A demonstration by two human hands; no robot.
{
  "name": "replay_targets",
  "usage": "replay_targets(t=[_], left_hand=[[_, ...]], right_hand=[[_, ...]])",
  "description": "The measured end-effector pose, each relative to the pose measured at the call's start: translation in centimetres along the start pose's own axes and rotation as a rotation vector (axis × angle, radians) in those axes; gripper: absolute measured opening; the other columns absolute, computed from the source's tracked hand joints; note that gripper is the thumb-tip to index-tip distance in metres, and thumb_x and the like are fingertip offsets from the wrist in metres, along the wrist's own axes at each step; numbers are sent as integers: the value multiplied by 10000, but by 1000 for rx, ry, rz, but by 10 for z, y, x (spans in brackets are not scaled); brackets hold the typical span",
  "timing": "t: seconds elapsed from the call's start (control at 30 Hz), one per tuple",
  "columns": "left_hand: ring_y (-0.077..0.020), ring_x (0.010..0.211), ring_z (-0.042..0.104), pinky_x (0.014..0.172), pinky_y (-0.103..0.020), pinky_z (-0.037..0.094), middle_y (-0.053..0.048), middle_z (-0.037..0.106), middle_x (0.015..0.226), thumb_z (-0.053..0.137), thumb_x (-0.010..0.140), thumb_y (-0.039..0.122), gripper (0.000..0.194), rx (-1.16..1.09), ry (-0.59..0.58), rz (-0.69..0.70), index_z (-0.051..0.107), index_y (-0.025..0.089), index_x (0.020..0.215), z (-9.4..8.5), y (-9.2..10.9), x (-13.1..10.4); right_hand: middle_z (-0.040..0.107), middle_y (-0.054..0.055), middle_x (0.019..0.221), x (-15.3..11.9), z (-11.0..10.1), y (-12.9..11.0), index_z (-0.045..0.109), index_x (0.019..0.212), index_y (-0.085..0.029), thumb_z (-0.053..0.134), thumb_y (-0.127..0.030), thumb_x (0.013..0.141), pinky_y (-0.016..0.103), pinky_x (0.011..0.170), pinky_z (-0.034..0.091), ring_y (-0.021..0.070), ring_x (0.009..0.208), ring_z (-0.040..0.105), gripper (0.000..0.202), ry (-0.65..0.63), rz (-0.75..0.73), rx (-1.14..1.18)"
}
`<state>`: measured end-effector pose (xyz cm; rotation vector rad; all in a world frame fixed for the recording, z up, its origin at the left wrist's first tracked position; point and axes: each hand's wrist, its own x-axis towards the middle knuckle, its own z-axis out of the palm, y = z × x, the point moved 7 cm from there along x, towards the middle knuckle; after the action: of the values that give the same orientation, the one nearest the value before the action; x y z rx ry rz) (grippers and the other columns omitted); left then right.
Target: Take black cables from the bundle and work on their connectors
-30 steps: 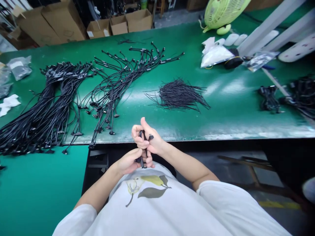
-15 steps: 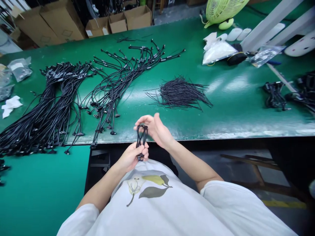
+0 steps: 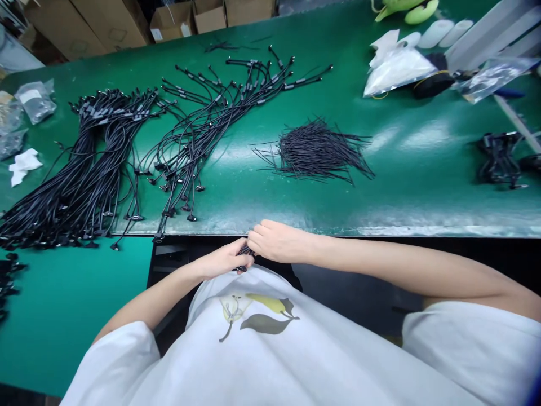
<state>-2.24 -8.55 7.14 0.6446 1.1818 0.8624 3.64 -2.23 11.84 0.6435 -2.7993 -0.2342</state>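
Observation:
Close to my body, below the table's front edge, my left hand (image 3: 226,259) is closed round a black cable (image 3: 245,251) gathered into a small bundle. My right hand (image 3: 270,241) is curled over the upper end of that bundle, fingers bent and pressed against it. Most of the cable is covered by both hands. Beyond them on the green table lies a pile of thin black ties (image 3: 321,149). Left of that pile, loose black cables (image 3: 203,135) with connectors on their ends are spread out.
A thick heap of cables (image 3: 84,175) covers the table's left side. Plastic bags (image 3: 36,101) and a crumpled white tissue (image 3: 24,163) lie beyond it. To the right are a white bag (image 3: 397,70), a grey post (image 3: 494,34) and bundled cables (image 3: 499,158). Cardboard boxes (image 3: 110,25) stand behind.
My right hand, earlier open beside the looped cable, has closed over its top with the elbow swung outward. My left hand keeps its hold. The view has tilted down slightly.

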Motion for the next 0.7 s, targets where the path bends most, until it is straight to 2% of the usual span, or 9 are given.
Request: replay_targets(t=[0.13, 0.23, 0.3, 0.4, 0.47, 0.53, 0.63, 0.7], left_hand=[[-184, 770, 575, 709, -344, 484, -25, 568, 808, 687, 807, 428, 312, -159, -73, -78, 554, 157, 886, 2, -6, -1], [-170, 759, 578, 669, -287, 454, -54, 578, 821, 625, 856, 488, 361, -380, -120, -109, 611, 128, 877, 0, -6, -3], [-152, 736, 568, 653, -260, 435, -61, 572, 813, 602, 873, 485, 388, -494, -154, -138, 652, 101, 879, 2, -7, -3], [-163, 770, 574, 756, -310, 480, -51, 554, 803, 647, 859, 424, 346, -621, -192, -175, 673, 86, 926, 12, -8, -3], [-189, 826, 589, 803, -371, 503, -44, 545, 807, 678, 848, 372, 280, -689, -156, -152, 666, 103, 923, 18, -6, -1], [-205, 860, 604, 754, -337, 511, -50, 549, 824, 710, 828, 343, 241, -738, -97, -119, 654, 113, 878, 22, -4, 2], [-161, 735, 597, 622, -233, 459, -34, 532, 744, 754, 789, 341, 259, -748, -22, -90, 659, 105, 836, 22, -4, 7], [-124, 637, 545, 615, -224, 444, -4, 484, 666, 758, 783, 349, 266, -748, 22, -73, 670, 100, 820, 18, -4, 10]], right_hand=[[517, 52, 745, -2, -10, -1, 540, 805, -149, 366, -109, 951, 328, 628, 268, 177, 696, 451, 232, 74, -75, -24], [519, 43, 726, -4, -17, 8, 540, 803, -156, 359, -125, 966, 324, 628, 276, 163, 663, 437, 245, 96, -43, -14], [523, 32, 715, -7, -20, 12, 545, 806, -166, 339, -139, 983, 315, 609, 276, 153, 640, 427, 274, 89, -56, -6], [596, 50, 845, -10, -25, 18, 575, 850, -177, 324, -134, 983, 306, 663, 337, 158, 736, 483, 288, 98, -65, 45], [619, 68, 964, -12, -27, 24, 585, 866, -177, 341, -128, 973, 318, 745, 375, 168, 835, 512, 271, 151, -14, 137], [620, 81, 1018, -14, -25, 29, 587, 873, -173, 360, -129, 967, 341, 806, 391, 178, 891, 520, 250, 179, 19, 192], [621, 77, 999, -16, -14, 29, 586, 915, -174, 358, -134, 970, 358, 840, 396, 181, 889, 519, 238, 137, -14, 104], [619, 74, 1003, -17, -10, 29, 581, 948, -173, 351, -130, 971, 365, 857, 388, 182, 891, 513, 236, 114, -37, 8]])
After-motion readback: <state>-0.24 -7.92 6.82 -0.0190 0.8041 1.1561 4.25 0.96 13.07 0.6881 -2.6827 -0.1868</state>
